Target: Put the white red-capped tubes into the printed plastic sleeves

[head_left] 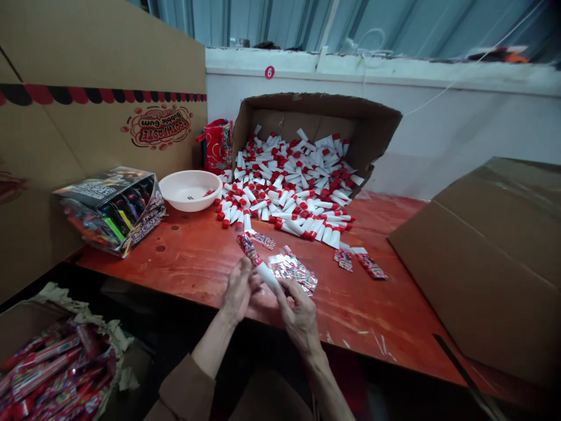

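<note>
In front of me, over the table's near edge, a white tube (266,276) points up to the left. A colourful printed plastic sleeve (249,248) covers its far end. My right hand (300,313) pinches the bare near end between thumb and fingers. With curled fingers, my left hand (239,289) grips around the lower edge of the sleeve; part of its grip is hidden. Just beyond my hands lies a pile of flat printed sleeves (294,272). Farther back, many white tubes with red caps (289,199) spill onto the table.
A tipped cardboard box (377,131) holds the tubes. Left of it stand a pale bowl (188,202) and a display box (116,207). More sleeves (371,266) lie right on the red table (201,257). A carton (491,263) stands right; wrapped tubes (56,368) fill a box lower left.
</note>
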`<action>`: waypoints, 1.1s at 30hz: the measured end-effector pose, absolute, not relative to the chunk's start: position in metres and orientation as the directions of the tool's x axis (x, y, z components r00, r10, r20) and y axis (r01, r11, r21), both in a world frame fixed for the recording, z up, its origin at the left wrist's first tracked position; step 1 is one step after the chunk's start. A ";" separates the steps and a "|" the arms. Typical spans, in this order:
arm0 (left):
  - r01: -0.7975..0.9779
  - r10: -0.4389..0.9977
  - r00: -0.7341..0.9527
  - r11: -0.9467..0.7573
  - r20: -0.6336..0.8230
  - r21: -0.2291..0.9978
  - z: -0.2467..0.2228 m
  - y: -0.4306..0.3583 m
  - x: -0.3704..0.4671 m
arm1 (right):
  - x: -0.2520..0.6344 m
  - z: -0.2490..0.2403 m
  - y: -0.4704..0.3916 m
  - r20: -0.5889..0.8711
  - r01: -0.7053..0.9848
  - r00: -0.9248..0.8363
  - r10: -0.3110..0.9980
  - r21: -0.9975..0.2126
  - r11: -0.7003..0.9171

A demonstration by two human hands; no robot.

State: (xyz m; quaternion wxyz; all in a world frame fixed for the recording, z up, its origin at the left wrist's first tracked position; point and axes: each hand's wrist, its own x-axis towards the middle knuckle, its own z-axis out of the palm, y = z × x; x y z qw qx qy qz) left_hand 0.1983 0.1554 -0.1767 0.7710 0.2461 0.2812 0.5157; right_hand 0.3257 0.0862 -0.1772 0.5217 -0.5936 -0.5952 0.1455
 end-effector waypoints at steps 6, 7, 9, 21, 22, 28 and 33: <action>-0.583 0.920 0.361 0.349 -0.151 0.734 -0.170 0.149 0.203 | 0.324 -0.181 0.090 0.336 0.406 0.279 0.900 -0.890 0.206; -0.567 0.913 0.380 0.358 -0.150 0.742 -0.171 0.147 0.203 | 0.324 -0.183 0.092 0.295 0.354 0.291 0.910 -0.917 0.184; -0.558 0.914 0.378 0.351 -0.147 0.752 -0.172 0.145 0.203 | 0.324 -0.186 0.093 0.230 0.265 0.302 0.925 -0.953 0.150; -0.723 0.928 0.371 0.321 -0.048 0.611 -0.154 0.122 0.205 | 0.327 -0.198 0.086 0.278 0.244 0.302 0.912 -0.947 0.208; -0.722 0.925 0.377 0.327 -0.050 0.610 -0.154 0.121 0.205 | 0.328 -0.200 0.086 0.283 0.251 0.310 0.907 -0.945 0.209; -0.721 0.921 0.384 0.339 -0.057 0.604 -0.155 0.118 0.206 | 0.328 -0.206 0.088 0.320 0.294 0.330 0.888 -0.929 0.225; -0.696 0.936 0.337 0.320 -0.102 0.643 -0.153 0.119 0.193 | 0.330 -0.192 0.085 0.307 0.364 0.148 0.940 -0.901 0.237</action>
